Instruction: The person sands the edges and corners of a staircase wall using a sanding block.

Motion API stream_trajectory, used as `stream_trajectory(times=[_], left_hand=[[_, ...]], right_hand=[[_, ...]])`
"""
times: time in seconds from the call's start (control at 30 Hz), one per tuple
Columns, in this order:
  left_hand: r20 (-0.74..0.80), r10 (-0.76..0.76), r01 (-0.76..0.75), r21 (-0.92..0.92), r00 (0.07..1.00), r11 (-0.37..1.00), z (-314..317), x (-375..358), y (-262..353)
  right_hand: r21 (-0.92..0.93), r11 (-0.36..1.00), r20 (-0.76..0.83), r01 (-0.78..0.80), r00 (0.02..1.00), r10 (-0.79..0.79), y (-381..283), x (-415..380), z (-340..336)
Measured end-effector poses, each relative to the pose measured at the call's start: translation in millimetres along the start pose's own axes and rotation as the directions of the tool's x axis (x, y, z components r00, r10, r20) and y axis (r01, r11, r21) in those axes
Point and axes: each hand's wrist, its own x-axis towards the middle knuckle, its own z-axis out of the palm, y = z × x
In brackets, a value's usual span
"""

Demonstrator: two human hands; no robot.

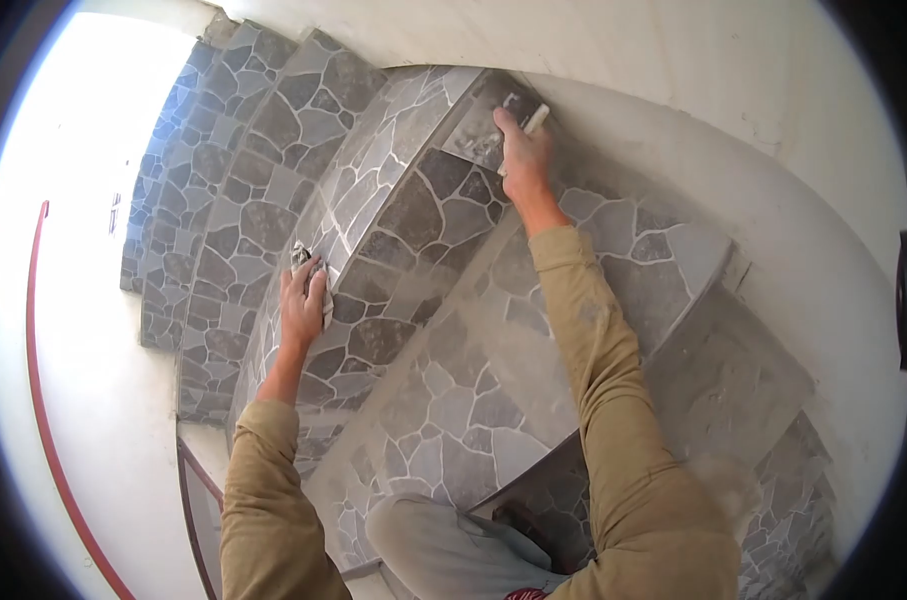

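My right hand (524, 155) is closed round the light handle of a flat trowel (477, 128). The trowel's grey-smeared plate lies against the stone-patterned stair riser, near its upper end by the wall. My left hand (303, 303) grips a crumpled, grey-stained cloth (325, 290) at the edge of the same step, lower and to the left. White joint lines run between the grey stones of the riser (410, 214).
Curved steps (265, 125) with stone patterns rise at the upper left. A pale wall (773, 170) bends round the right side. My bent knee (443, 545) is at the bottom. A red rail (39, 380) runs down the far left.
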Motion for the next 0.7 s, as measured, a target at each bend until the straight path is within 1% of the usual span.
stream_trajectory(times=[0.03, 0.1, 0.13, 0.2, 0.23, 0.3, 0.33, 0.4, 0.43, 0.5, 0.53, 0.6, 0.63, 0.7], left_hand=[[-0.008, 0.004, -0.004, -0.004, 1.0, 1.0, 0, 2, 0], [0.0, -0.001, 0.001, -0.001, 1.0, 1.0, -1, 1, 0], [0.002, -0.001, 0.001, 0.002, 1.0, 1.0, -1, 2, 0], [-0.02, 0.023, -0.023, -0.032, 1.0, 0.999, 0, -1, 1], [-0.014, 0.018, -0.019, -0.03, 1.0, 0.999, 0, -5, 2], [-0.007, -0.03, 0.03, 0.028, 1.0, 0.999, -3, 0, 6], [-0.018, -0.026, 0.027, 0.023, 0.999, 0.999, -3, 2, 5], [-0.036, 0.013, -0.013, 0.002, 0.999, 1.0, 2, 1, -1], [-0.026, 0.003, -0.003, 0.005, 1.0, 1.0, 1, -1, 0], [-0.018, 0.011, -0.011, -0.005, 1.0, 1.0, -1, 0, 3], [-0.023, 0.012, -0.012, -0.007, 1.0, 1.0, -1, -2, 4], [-0.014, -0.025, 0.025, 0.007, 1.0, 1.0, -3, 0, 5], [-0.023, -0.024, 0.024, 0.005, 0.999, 1.0, -3, 3, 4], [-0.022, -0.002, 0.002, -0.025, 1.0, 1.0, -1, 1, 2]], right_hand=[[0.001, 1.0, 0.005, 0.008, 1.0, -0.008, -2, 1, 4], [0.047, 0.999, -0.072, -0.01, 0.997, 0.013, -4, -3, 10], [0.049, 0.999, -0.074, -0.013, 0.997, 0.017, -7, 0, 12], [0.012, 0.997, -0.014, -0.076, 0.997, 0.076, -7, 6, 10], [0.01, 0.997, -0.017, -0.083, 0.996, 0.083, 0, 2, 6], [-0.064, 0.996, -0.114, -0.059, 0.992, 0.052, 2, -4, 11], [-0.062, 0.997, -0.107, -0.049, 0.993, 0.042, -2, -5, 15], [-0.106, 0.994, -0.151, -0.029, 0.988, 0.013, -9, -10, 20], [-0.111, 0.993, -0.154, -0.042, 0.988, 0.025, -12, -11, 21], [0.026, 0.996, -0.063, -0.088, 0.994, 0.09, -18, -8, 19], [0.026, 0.996, -0.059, -0.085, 0.994, 0.087, -13, -9, 17], [0.033, 0.99, -0.123, -0.134, 0.983, 0.137, -8, -15, 19], [0.034, 0.991, -0.116, -0.127, 0.985, 0.131, -12, -9, 22], [-0.065, 0.997, -0.075, -0.036, 0.997, 0.032, -16, -3, 20]])
